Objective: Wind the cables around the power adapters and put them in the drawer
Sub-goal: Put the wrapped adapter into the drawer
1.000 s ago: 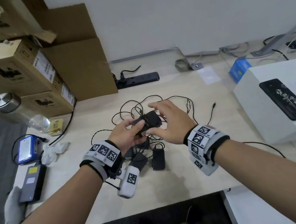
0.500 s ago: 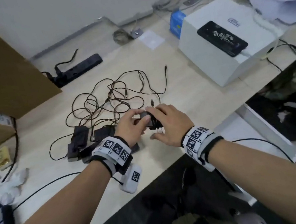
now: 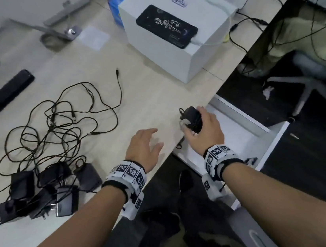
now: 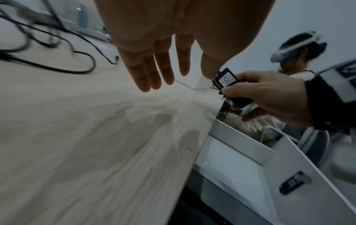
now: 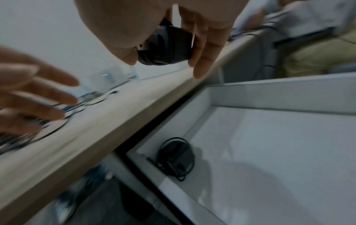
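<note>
My right hand [image 3: 196, 126] grips a black power adapter [image 3: 191, 116] with its cable wound round it, held over the desk's edge above the open white drawer [image 3: 247, 124]. The same wound adapter [image 5: 165, 48] shows between thumb and fingers in the right wrist view. One wound adapter [image 5: 176, 158] lies inside the drawer near its front corner. My left hand [image 3: 147, 142] hovers open over the desk, holding nothing; its fingers [image 4: 146, 73] are straight. Several black adapters [image 3: 48, 190] with tangled cables [image 3: 58, 124] lie at the desk's left.
A white box [image 3: 170, 45] with a black phone [image 3: 166, 25] on top stands on the desk behind the drawer. A black power strip [image 3: 3, 94] lies at far left. An office chair base [image 3: 308, 85] stands right of the drawer. Another person [image 4: 296, 60] wearing a headset is beyond.
My right hand has carried the wound adapter rightward to the drawer. My left hand has let go of it and opened. My head has turned right, bringing the open drawer into view.
</note>
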